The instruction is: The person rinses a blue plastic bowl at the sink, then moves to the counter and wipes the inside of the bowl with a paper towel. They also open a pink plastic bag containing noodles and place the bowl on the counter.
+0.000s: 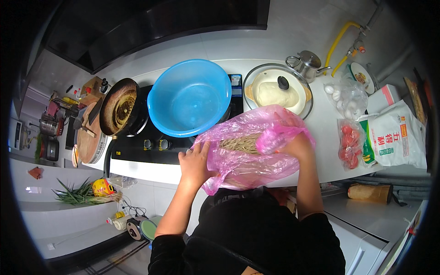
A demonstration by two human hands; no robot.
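Observation:
A pink translucent plastic bag (264, 168) lies spread at the counter's front edge, its mouth open towards the left. Inside it shows a bundle of thin tan strands (240, 143); whether these are noodles or a dried plant, I cannot tell. My left hand (196, 165) grips the bag's left rim, fingers on the far side and thumb on the near side. At the bag's right part, my right hand (295, 146) holds bunched pink film, which partly covers its fingers. Just beyond the bag stands a blue plastic basin (192, 99) on the black gas hob (130, 151).
A glass lid (251, 72) covers a pot with pale dough (276, 93). A steel teapot (309, 65), bagged eggs (345, 98), bagged tomatoes (350, 144) and a flour sack (395, 137) stand right. Left are a frying pan (118, 106) and a round chopping board (90, 137).

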